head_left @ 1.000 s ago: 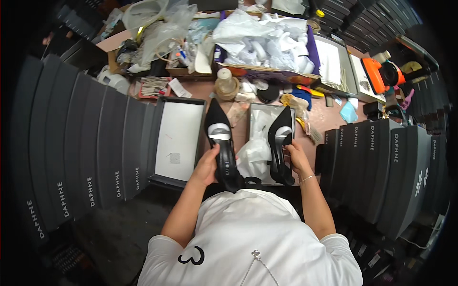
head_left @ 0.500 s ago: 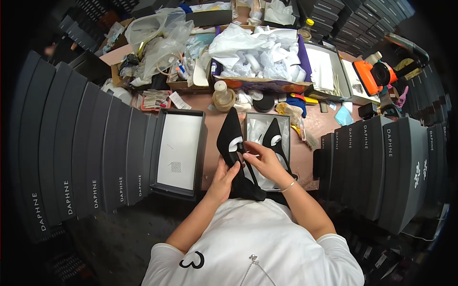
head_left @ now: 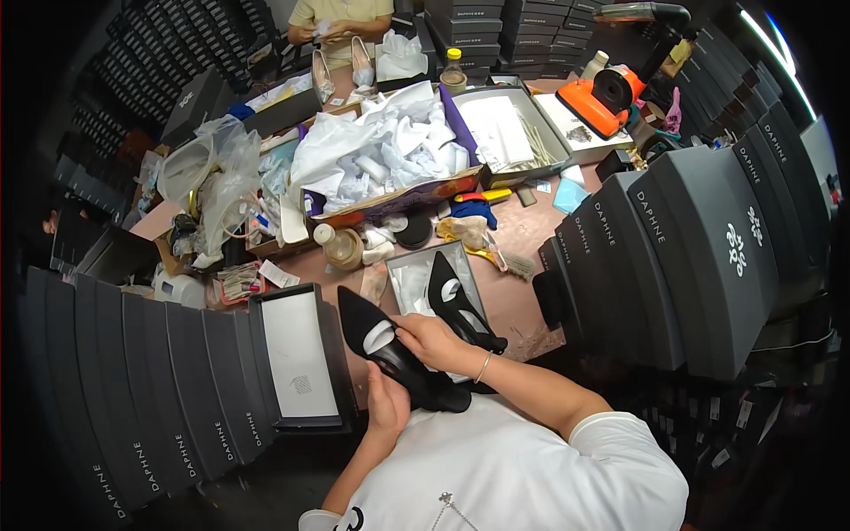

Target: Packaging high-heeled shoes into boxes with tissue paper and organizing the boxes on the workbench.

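Observation:
A black pointed-toe slingback shoe (head_left: 359,311) with white stuffing in its opening is held in front of my chest, its toe pointing away and to the left. My left hand (head_left: 387,400) grips its side from below. On the other side, my right hand (head_left: 434,342) closes on the edge of its opening; its fingertips are partly hidden. The matching black shoe (head_left: 441,276), also stuffed with white, lies in an open grey shoe box (head_left: 403,262) lined with white paper, just beyond my right hand. To the left stands a dark box part (head_left: 297,341) with a white inside.
Stacked dark shoe boxes flank me at left (head_left: 168,389) and right (head_left: 655,265). Beyond lie a large carton of crumpled white paper (head_left: 390,208), a glass bottle (head_left: 338,248), a brush (head_left: 513,263) and an orange device (head_left: 602,102). Across the table, another person's hands (head_left: 335,31) are at work.
The view has swung right and lifted, bringing the other person into sight. The held shoe now tilts further left, and my right hand has shifted onto the edge of its opening.

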A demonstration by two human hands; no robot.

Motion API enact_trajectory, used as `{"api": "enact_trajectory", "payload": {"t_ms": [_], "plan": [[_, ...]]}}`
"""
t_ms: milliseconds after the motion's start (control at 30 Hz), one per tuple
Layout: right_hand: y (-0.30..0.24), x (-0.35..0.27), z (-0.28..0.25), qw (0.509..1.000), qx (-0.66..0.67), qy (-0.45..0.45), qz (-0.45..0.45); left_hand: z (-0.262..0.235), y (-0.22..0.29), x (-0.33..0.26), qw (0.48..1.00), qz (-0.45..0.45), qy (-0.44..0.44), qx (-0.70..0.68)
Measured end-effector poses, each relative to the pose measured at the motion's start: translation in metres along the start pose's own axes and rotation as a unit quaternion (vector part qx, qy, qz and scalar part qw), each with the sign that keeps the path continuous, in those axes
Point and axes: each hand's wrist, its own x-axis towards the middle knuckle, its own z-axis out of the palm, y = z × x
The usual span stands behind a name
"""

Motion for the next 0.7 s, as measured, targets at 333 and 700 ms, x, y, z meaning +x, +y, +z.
{"api": "enact_trajectory", "payload": {"t_ms": [333,700], "plan": [[-0.044,0.037,-0.043,0.870,-0.300,-0.197,-0.338,-0.027,0.053,0.048,0.975,-0.204,-0.066,0.061],[0.021,0.106,-0.080,0.918,-0.155,-0.204,-0.304,0.011,0.028,0.110,0.976,-0.203,-0.054,-0.058]]}}
